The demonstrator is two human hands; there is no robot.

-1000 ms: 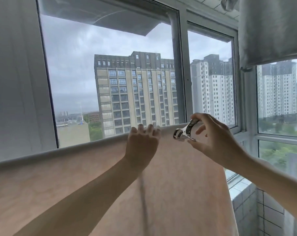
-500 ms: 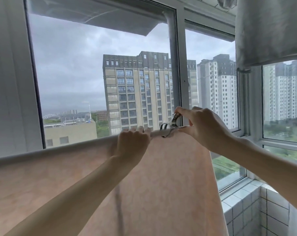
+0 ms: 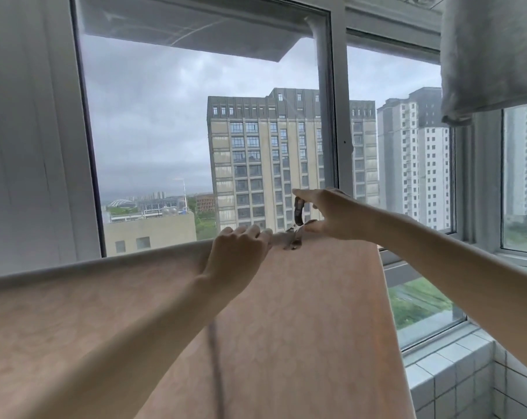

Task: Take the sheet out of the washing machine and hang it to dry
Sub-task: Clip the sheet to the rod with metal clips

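Sheet [image 3: 286,313] draped over rail. L hand [image 3: 238,252] fingers curled over fold, pinning it. R hand [image 3: 331,217] thumb+finger squeezing metal clip [image 3: 297,228] (jaws straddling fold) to secure sheet.

The pinkish sheet [image 3: 301,313] runs off the left and bottom edges, so its full length is out of sight. Whatever bar it hangs over is fully covered by the fold. The left hand [image 3: 238,252] curls over the top edge, its fingertips hidden behind the cloth. The metal clip [image 3: 297,228] is partly blocked by the right hand [image 3: 331,216], so its grip on the cloth is unclear. A grey cloth [image 3: 492,55] is cut off at the top right corner.
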